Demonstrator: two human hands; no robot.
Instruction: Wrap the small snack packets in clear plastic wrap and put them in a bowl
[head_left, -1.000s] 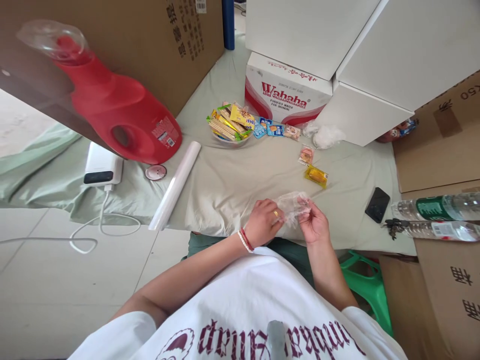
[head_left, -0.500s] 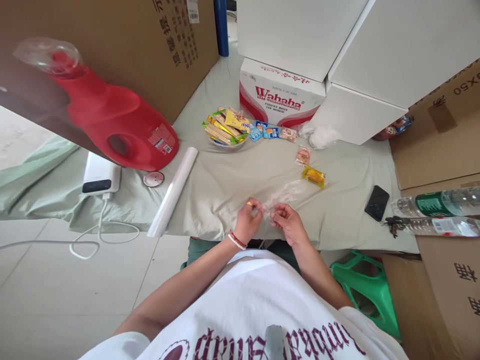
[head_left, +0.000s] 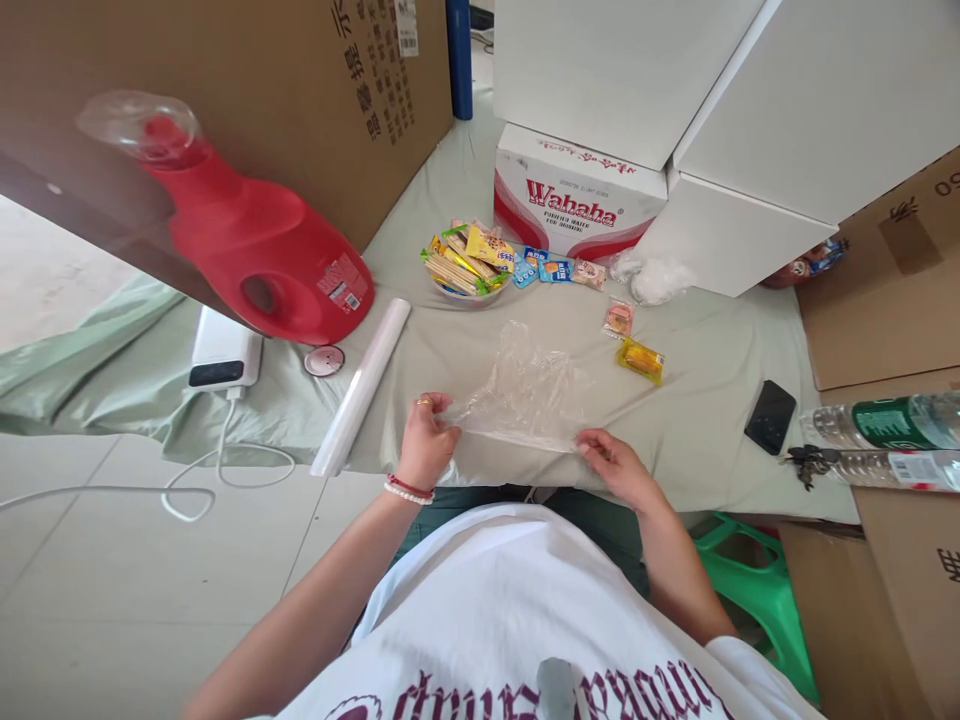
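Observation:
A clear, crinkled plastic bag (head_left: 525,390) lies spread on the cloth in front of me, its near edge drawn out between my two hands. My left hand (head_left: 427,440) pinches the left end of that edge. At the right end, my right hand (head_left: 611,462) has its fingers closed on the plastic. Beyond the bag to the right are a yellow-wrapped snack (head_left: 641,361) and a small pink-wrapped snack (head_left: 619,318). A clear bowl (head_left: 469,299) of wrapped snack sticks stands farther back.
On the left are a plastic film roll (head_left: 361,387), a red jug (head_left: 281,255), a round pink item (head_left: 324,361) and a white power bank (head_left: 223,350) with a cable. To the right lie a phone (head_left: 771,417) and two plastic bottles (head_left: 900,420). A Wahaba-style carton (head_left: 577,195) stands behind.
My hands were close together over the bunched plastic. They have moved apart, left and right, and the bag is now stretched wide between them. The view has shifted slightly.

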